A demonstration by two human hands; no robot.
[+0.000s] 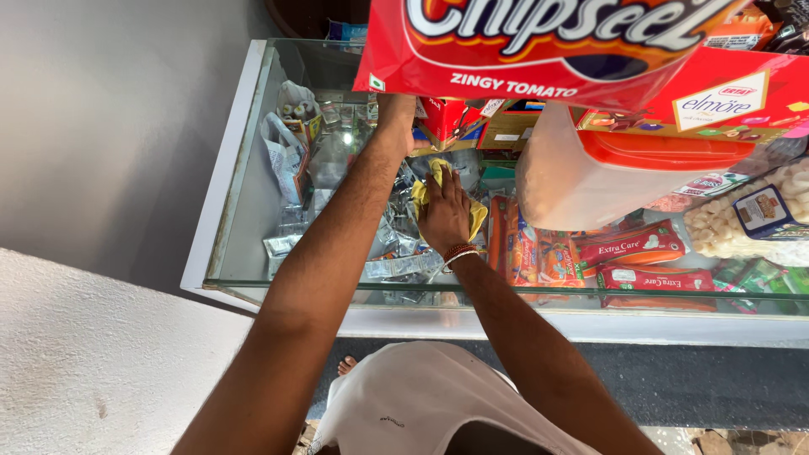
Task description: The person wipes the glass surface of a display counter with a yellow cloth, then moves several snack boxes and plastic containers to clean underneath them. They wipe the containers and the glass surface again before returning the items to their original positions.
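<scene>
The right hand (444,212) lies flat on a yellow cloth (479,217), with the fingers spread and pressing down on it, not curled around it. The cloth sits on the glass top (253,194) of a shop counter, right under the palm, and its yellow edges peek out past the fingertips and on the side by the thumb. There is a band of red and white beads (459,252) on that wrist. The left hand (394,114) reaches up higher and holds the bottom edge of a big red snack bag (539,50) that hangs above the counter. Its fingers are hidden behind the bag, so you cannot tell how tightly they close. Just beside the cloth stands a clear plastic jar with an orange lid (666,150). Under the glass lie shiny silver packets (396,244) and red and orange packs (628,246).
</scene>
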